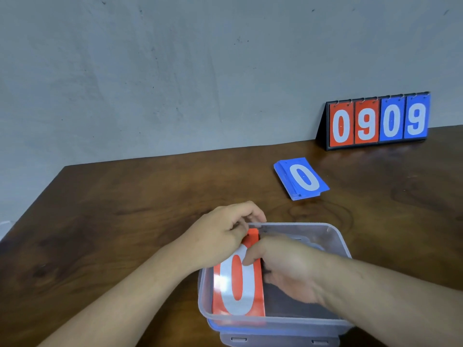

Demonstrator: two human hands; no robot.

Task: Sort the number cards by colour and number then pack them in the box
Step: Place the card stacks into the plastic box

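hands (pixel 225 236) (pixel 285 269) gripping red cards (pixel 238 291), box (pixel 337 240) — left side

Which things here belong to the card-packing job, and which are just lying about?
Job: red number cards, white 0 on top, gripped by left hand and right hand, partly inside the clear plastic box; blue number-card stack, white 0 on top.
Lying about: black flip scoreboard reading 0909; brown wooden table.

Bare forearms enter from near left and near right, converging at centre. Left hand (pixel 225 234): knuckles up, fingers curled, pinching far end of card (pixel 235 291). Right hand (pixel 285 269): thumb on card face, fingers curled at its right edge.
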